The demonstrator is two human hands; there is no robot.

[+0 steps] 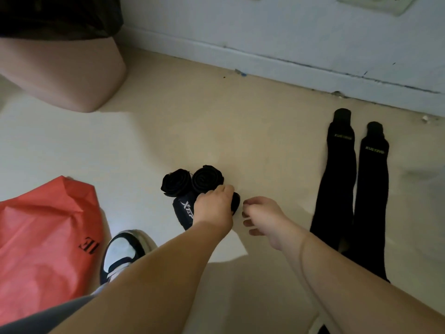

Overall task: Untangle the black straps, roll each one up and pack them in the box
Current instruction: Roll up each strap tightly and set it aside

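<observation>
**1. Rolled straps.** A first roll (177, 183) and a second roll (207, 178), both black and tightly wound, are stood on end on the floor (252, 141) at frame ctr. They touch side by side w/ spiral faces up. A third roll (184, 210), dark w/ white lettering, is laid on its side just in front of them. Contact w/ the other two can't be confirmed.

**2. Hands.** The left hand (213, 208) is placed over the third roll from above. Its fingers are curled down round the far end, so the roll is gripped; the thumb is hidden. The right hand (261, 218) is held just beside the left, not touching it. Its fingers are loosely curled and nothing is seen in it.

**3. Unrolled straps.** A first long strap (337, 179) and a second long strap (372, 201) are laid flat on the floor, well to the right of the rolls. They run approx. parallel and meet at the near end. The narrow tab ends are pointed toward the wall (289, 32), w/ pale lettering printed near them.

**4. Surroundings.** A crumpled red bag (43, 237) is laid on the floor at left. A black-and-white shoe (122, 254) is seen between the bag and the left forearm. A pink bin (72, 75) w/ a black liner (60, 18) is stood at top left, near the wall.
</observation>
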